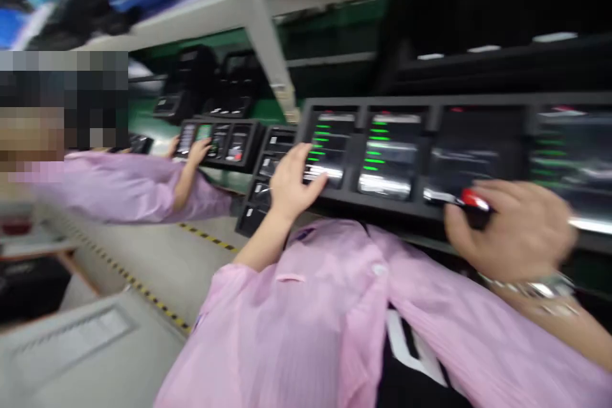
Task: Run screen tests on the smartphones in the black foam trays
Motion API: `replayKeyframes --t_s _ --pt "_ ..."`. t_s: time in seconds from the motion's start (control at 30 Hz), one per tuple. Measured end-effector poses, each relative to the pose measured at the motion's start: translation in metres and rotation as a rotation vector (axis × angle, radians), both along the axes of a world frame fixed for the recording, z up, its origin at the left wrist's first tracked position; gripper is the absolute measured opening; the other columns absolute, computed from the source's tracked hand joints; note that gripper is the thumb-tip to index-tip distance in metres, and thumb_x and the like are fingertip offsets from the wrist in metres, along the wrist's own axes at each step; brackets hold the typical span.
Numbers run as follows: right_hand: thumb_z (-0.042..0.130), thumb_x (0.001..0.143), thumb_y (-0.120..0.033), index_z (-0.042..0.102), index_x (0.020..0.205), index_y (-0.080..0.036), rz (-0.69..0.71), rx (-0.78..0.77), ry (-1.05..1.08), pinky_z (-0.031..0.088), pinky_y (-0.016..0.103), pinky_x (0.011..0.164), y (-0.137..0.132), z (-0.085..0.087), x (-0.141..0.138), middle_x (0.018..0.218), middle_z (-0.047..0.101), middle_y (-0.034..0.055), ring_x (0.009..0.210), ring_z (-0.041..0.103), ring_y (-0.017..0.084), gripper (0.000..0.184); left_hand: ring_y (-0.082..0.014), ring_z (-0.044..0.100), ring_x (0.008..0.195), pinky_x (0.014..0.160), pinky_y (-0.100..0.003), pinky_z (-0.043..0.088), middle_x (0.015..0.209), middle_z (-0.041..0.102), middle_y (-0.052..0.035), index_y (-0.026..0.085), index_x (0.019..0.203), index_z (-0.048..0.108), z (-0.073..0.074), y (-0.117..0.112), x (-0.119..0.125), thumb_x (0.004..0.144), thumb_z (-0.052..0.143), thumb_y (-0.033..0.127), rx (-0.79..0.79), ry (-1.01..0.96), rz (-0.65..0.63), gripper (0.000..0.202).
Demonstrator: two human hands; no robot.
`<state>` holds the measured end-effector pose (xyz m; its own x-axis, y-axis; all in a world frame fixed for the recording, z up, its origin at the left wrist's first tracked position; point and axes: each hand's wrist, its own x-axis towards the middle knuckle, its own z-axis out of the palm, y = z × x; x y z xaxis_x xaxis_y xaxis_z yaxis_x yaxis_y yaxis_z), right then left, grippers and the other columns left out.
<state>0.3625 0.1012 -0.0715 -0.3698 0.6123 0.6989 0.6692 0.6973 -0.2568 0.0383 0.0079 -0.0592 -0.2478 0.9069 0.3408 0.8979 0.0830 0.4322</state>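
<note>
A long black tray (361, 159) in front of me holds several devices with dark, glossy screens. Green lines of text glow on the leftmost screen (329, 146) and on the second screen (389, 156); the third screen (463, 140) is dark. My left hand (292, 182) rests at the tray's left end with fingers and thumb apart, over the edge of the leftmost device. Closed around a small red and black object (473, 199), my right hand (521, 229) is at the front of the third device. Motion blur hides what kind of object it is.
Another black tray (261, 185) stands at an angle left of mine. Farther left, a co-worker in a pink sleeve (143, 185) has hands at a tray of screens (217, 142). A slanted metal post (261, 25) and a shelf (325, 0) are above; yellow-black tape (157, 306) marks the floor.
</note>
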Motion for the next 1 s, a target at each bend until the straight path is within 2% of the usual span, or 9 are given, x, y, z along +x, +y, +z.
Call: replayKeyframes --t_s 0.07,0.13,0.2,0.33,0.5,0.67,1.0 --pt "0.076 0.090 -0.037 0.064 0.118 -0.020 0.019 0.107 -0.121 0.057 0.043 0.087 -0.002 -0.005 0.014 0.105 0.076 0.0139 0.100 0.071 0.032 0.035 -0.0278 0.059 0.143 0.122 -0.042 0.046 0.150 0.063 -0.0183 0.014 0.147 0.054 -0.002 0.009 -0.008 0.100 0.051 0.066 0.016 0.015 0.007 0.070" --pt "0.072 0.092 -0.037 0.060 0.132 -0.015 0.008 0.110 -0.143 0.057 0.044 0.092 0.000 -0.007 0.015 0.114 0.073 0.0142 0.108 0.069 0.031 0.047 -0.0284 0.059 0.142 0.122 -0.042 0.045 0.149 0.063 -0.0190 0.014 0.147 0.054 -0.005 0.015 -0.011 0.099 0.050 0.068 0.026 0.018 0.016 0.072" --pt "0.071 0.094 -0.040 0.064 0.129 -0.016 0.001 0.066 -0.153 0.055 0.047 0.095 0.002 -0.007 0.012 0.121 0.071 0.0138 0.115 0.066 0.033 0.044 -0.0289 0.060 0.142 0.121 -0.042 0.046 0.149 0.063 -0.0191 0.014 0.147 0.054 -0.005 0.015 -0.010 0.099 0.049 0.068 0.039 0.024 0.025 0.072" --pt "0.073 0.095 -0.046 0.075 0.108 -0.022 0.030 -0.070 -0.252 0.048 0.052 0.104 0.000 -0.004 0.010 0.129 0.069 0.0102 0.128 0.058 0.035 0.028 -0.0289 0.060 0.141 0.119 -0.042 0.047 0.148 0.064 -0.0194 0.014 0.146 0.054 -0.003 0.013 -0.007 0.099 0.051 0.066 0.044 0.034 0.022 0.070" --pt "0.072 0.094 -0.051 0.068 0.124 -0.015 0.001 0.001 -0.190 0.051 0.046 0.101 -0.001 -0.008 0.013 0.129 0.069 0.0139 0.121 0.062 0.033 0.047 -0.0281 0.059 0.142 0.119 -0.041 0.047 0.149 0.063 -0.0191 0.014 0.147 0.053 -0.004 0.013 -0.008 0.100 0.053 0.063 0.040 0.039 0.020 0.068" --pt "0.070 0.096 -0.048 0.063 0.128 -0.014 -0.019 0.055 -0.164 0.052 0.044 0.100 0.000 -0.009 0.011 0.127 0.070 0.0129 0.118 0.064 0.032 0.047 -0.0284 0.059 0.142 0.119 -0.042 0.047 0.149 0.063 -0.0190 0.014 0.148 0.052 -0.006 0.012 -0.009 0.100 0.053 0.063 0.052 0.035 0.011 0.068" --pt "0.064 0.098 -0.051 0.062 0.131 -0.013 -0.026 -0.080 -0.158 0.048 0.047 0.104 -0.002 -0.014 0.013 0.129 0.068 0.0154 0.123 0.061 0.033 0.051 -0.0282 0.060 0.141 0.119 -0.042 0.048 0.149 0.063 -0.0182 0.016 0.149 0.052 -0.006 0.011 -0.008 0.101 0.051 0.063 0.060 0.051 0.006 0.067"
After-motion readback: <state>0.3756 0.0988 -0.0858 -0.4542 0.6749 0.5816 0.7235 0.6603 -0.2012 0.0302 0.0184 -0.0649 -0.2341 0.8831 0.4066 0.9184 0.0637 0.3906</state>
